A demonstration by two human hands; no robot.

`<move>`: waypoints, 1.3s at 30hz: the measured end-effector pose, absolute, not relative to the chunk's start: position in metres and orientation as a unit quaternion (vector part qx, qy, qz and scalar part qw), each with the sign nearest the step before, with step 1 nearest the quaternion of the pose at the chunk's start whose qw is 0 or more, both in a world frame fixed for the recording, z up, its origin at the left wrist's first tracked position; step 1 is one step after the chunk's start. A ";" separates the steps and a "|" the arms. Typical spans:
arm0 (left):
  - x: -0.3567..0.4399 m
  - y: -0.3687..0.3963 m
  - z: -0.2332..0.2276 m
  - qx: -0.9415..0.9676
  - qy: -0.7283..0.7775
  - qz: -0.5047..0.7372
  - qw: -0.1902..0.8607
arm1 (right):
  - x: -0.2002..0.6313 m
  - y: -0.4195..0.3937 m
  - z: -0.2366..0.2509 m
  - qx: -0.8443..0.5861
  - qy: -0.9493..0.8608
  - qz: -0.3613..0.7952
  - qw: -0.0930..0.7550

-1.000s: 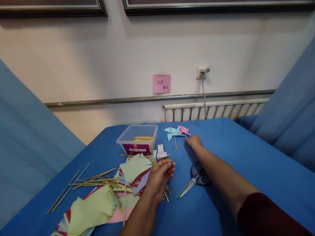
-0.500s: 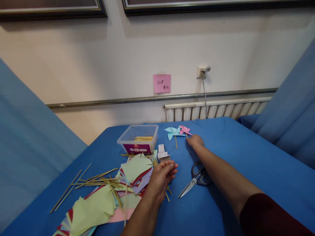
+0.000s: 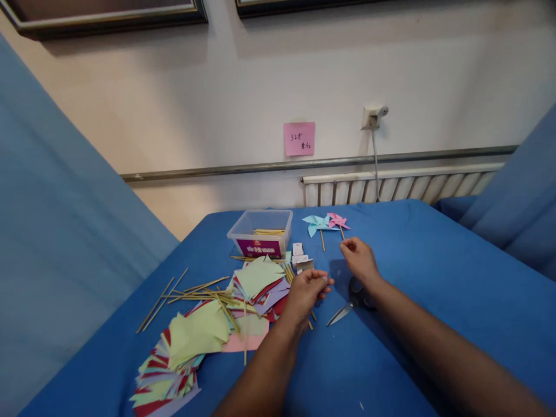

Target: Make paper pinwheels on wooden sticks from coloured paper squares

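clear tub (image 3: pixel 262 233) with sticks (image 3: pixel 268 232) inside

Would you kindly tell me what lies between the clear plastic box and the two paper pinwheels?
In the head view, only bare blue cloth separates the clear plastic box from the pinwheels; the small white packets sit nearer, below that gap.
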State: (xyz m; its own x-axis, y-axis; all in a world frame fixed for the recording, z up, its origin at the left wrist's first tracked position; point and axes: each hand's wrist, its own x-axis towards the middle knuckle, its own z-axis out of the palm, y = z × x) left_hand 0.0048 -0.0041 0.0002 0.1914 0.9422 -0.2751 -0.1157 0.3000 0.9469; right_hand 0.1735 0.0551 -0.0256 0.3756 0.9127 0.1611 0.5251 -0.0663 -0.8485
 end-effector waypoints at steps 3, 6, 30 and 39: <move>0.008 -0.005 -0.005 0.477 0.484 0.419 0.602 | 0.140 0.018 -0.028 -0.597 -0.524 0.297 0.530; 0.008 -0.002 -0.008 0.541 0.487 0.419 0.542 | 0.122 -0.003 -0.034 -0.520 -0.484 0.374 0.596; -0.094 0.008 -0.004 0.669 0.710 0.220 -0.003 | 0.126 0.004 -0.065 -0.527 -0.556 0.385 0.515; -0.098 0.008 -0.002 0.612 0.725 0.305 0.077 | 0.122 -0.003 -0.065 -0.520 -0.570 0.405 0.491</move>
State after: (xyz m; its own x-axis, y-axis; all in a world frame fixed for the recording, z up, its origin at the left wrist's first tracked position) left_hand -0.0982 0.0078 -0.0023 -0.2382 0.9352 0.2620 0.8408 0.0635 0.5376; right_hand 0.1219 -0.0026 -0.0649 0.0213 0.9901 0.1387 0.1952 0.1319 -0.9719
